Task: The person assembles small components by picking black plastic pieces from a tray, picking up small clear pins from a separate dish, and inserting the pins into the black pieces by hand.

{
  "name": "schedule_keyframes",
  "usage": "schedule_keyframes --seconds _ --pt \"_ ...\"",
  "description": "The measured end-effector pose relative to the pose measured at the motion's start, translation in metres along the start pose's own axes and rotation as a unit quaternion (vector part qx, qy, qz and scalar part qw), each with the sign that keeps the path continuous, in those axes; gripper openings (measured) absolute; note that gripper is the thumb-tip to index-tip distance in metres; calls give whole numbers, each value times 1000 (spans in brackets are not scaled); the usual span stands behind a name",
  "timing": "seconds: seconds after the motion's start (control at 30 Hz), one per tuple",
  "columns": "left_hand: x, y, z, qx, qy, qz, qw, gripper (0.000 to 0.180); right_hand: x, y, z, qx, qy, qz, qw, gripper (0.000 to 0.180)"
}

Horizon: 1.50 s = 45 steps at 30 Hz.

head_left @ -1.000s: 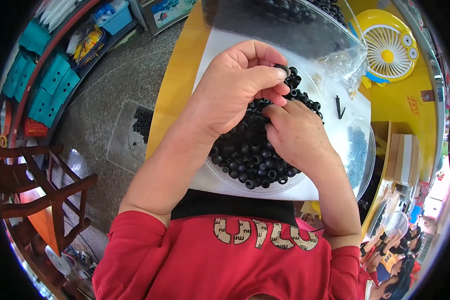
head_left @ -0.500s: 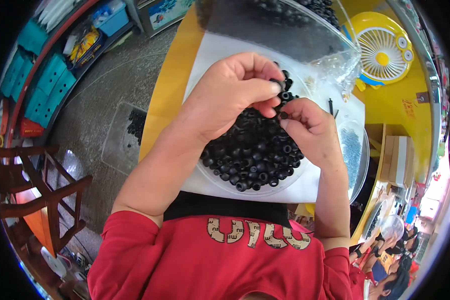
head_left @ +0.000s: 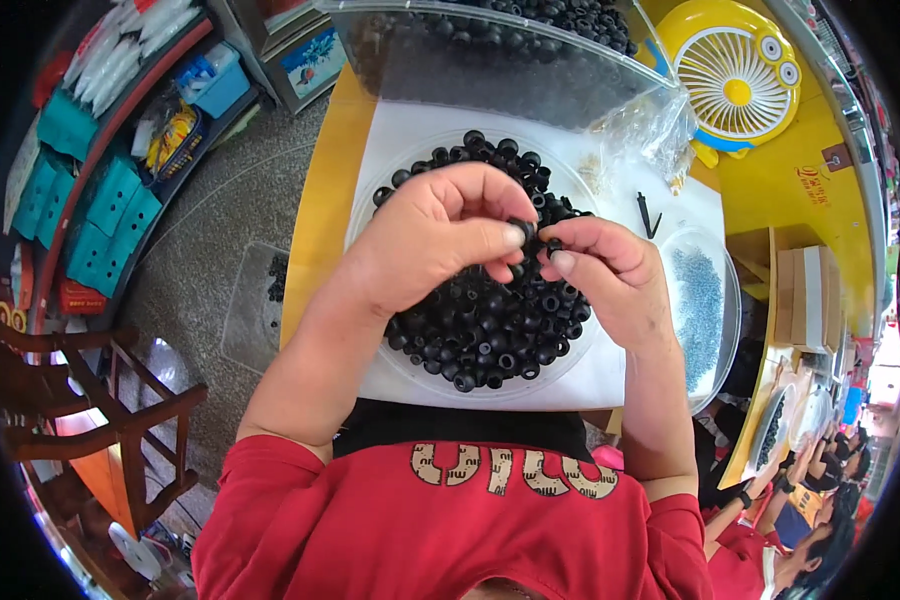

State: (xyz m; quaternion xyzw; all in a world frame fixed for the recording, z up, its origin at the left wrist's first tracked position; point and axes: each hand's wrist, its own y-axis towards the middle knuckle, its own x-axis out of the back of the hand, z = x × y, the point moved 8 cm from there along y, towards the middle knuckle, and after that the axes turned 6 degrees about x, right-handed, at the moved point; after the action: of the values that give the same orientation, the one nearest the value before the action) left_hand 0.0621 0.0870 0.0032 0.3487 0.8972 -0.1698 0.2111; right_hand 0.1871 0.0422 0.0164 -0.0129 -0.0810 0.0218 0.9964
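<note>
A shallow clear dish [head_left: 368,222] on a white sheet holds a heap of small black rubber rings [head_left: 490,335]. Above the heap my left hand [head_left: 435,240] pinches one black ring [head_left: 523,228] between thumb and forefinger. My right hand [head_left: 610,275] meets it fingertip to fingertip, its thumb and forefinger closed on a small black part [head_left: 552,245]. Both hands hover just over the pile, forearms coming from the lower edge.
A large clear bin [head_left: 490,60] of black rings stands at the table's far edge, with a crumpled plastic bag beside it. A clear dish of tiny blue-grey pieces [head_left: 700,310] lies right. A yellow fan [head_left: 735,75] sits far right. A wooden chair [head_left: 100,420] is left.
Both hands have drawn back toward me over the heap and come together fingertip to fingertip; the view has shifted so the dish and bin sit lower.
</note>
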Motion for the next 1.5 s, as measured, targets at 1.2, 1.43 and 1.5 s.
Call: schedule_keyframes --seconds 1.2,1.43,1.5 --pt "-15 -2 3 -6 128 -25 991 32 1 -6 28 132 -142 -45 980 14" --pt "-11 -2 4 7 120 -39 992 31 5 -3 34 163 -197 -53 965 15" --pt "-10 -1 6 25 94 -36 995 30 6 -2 32 184 -188 -51 964 15"
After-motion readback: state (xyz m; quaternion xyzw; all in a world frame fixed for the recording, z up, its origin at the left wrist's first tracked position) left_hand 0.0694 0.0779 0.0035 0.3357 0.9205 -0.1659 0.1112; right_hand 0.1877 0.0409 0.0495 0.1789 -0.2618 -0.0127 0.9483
